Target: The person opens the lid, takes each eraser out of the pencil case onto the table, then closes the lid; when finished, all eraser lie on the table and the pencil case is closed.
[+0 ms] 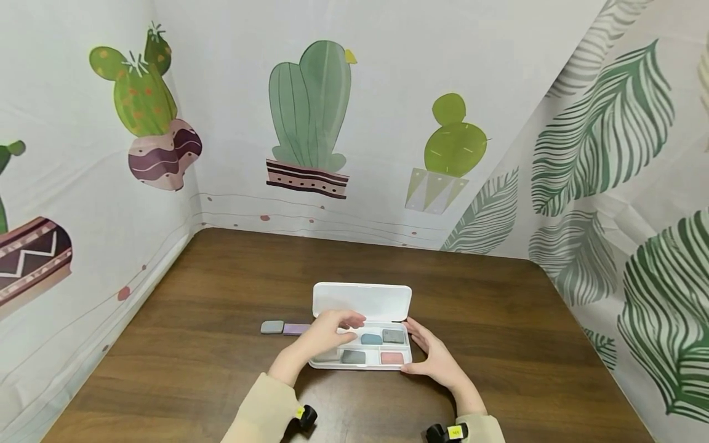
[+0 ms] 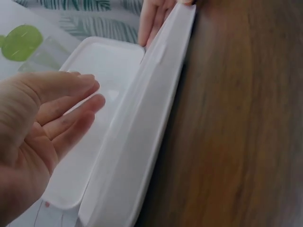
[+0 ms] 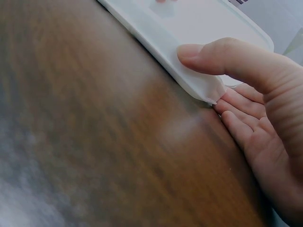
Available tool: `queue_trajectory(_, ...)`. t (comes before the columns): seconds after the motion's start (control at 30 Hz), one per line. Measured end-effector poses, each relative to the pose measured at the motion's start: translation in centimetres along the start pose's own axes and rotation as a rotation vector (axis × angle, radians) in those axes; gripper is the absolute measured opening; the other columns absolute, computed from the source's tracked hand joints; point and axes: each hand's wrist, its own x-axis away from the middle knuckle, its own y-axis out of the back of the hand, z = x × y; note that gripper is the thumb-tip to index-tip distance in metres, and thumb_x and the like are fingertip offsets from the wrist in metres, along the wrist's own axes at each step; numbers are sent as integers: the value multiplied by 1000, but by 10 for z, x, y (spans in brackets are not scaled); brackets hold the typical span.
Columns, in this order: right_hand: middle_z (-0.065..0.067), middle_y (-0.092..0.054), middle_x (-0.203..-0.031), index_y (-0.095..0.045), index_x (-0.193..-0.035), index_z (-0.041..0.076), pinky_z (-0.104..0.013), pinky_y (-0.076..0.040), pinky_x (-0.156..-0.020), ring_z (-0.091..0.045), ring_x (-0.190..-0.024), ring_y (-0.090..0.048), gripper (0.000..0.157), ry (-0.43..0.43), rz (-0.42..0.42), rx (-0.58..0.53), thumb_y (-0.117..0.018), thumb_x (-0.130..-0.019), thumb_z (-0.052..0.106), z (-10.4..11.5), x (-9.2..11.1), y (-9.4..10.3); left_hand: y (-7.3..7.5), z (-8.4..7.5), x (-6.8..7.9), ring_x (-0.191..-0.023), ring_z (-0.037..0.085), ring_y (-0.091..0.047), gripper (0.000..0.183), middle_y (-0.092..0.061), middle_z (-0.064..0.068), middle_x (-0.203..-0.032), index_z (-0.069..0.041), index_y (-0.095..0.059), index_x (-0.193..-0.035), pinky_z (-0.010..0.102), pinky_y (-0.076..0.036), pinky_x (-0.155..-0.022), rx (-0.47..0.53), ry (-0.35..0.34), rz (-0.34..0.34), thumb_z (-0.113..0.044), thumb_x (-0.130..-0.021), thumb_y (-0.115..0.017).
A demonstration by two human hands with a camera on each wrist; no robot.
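Observation:
A shallow white compartment box lies on the table with its hinged lid raised at the back. Inside are a blue piece, a dark grey piece, a second grey piece and a pink piece. Over the left half of the box hovers my left hand, fingers loosely bent; in the left wrist view nothing shows between them and the thumb. My right hand holds the box's right end, thumb at the front corner and fingers along the side. The left hand hides some compartments.
Left of the box, a grey square piece lies against a lilac strip, partly behind the left hand. The brown wooden table meets fabric walls printed with cacti and leaves at the back and sides.

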Motion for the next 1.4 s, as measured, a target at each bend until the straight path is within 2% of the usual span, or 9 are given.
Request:
queue_trajectory(0.27,-26,-45,-145,-32,-149,-3,-7,-31,-105,2,-130,-44,95,-4,5,-13,-86,-71,8,0,0,1,-18,-5,-13,-105,31,-67,29,-71,16,-112,5,-65,-116,38,-53,-92,-32,79,42,-2,-88,-63)
queue_trajectory(0.5,-27,-45,-145,-31,-149,-4,-7,-32,-105,4,-129,-44,96,-1,7,-17,-86,-71,8,0,0,0,-28,-10,-17,-107,29,-67,28,-71,16,-113,3,-66,-116,39,-52,-95,-68,122,71,-1,-89,-63)
queue_trajectory(0.83,-28,-45,-145,-31,-149,-5,-7,-31,-105,7,-128,-43,96,6,5,-9,-86,-71,8,1,0,0,-34,-7,-18,-109,28,-66,31,-71,16,-112,4,-65,-118,39,-51,-97,-92,107,89,3,-88,-61)
queue_trajectory(1.1,-29,-45,-144,-32,-148,-6,-7,-32,-105,2,-130,-44,96,11,4,0,-86,-70,8,0,0,-1,-39,-5,-19,-111,26,-66,29,-71,13,-114,2,-67,-117,37,-50,-99,-179,88,92,2,-89,-60)
queue_trajectory(1.4,-29,-45,-144,-32,-148,-6,-7,-32,-105,2,-130,-44,96,9,3,-11,-86,-70,7,0,1,0,-41,-8,-19,-110,27,-66,30,-72,13,-111,2,-66,-118,37,-50,-98,-181,90,74,3,-88,-60)
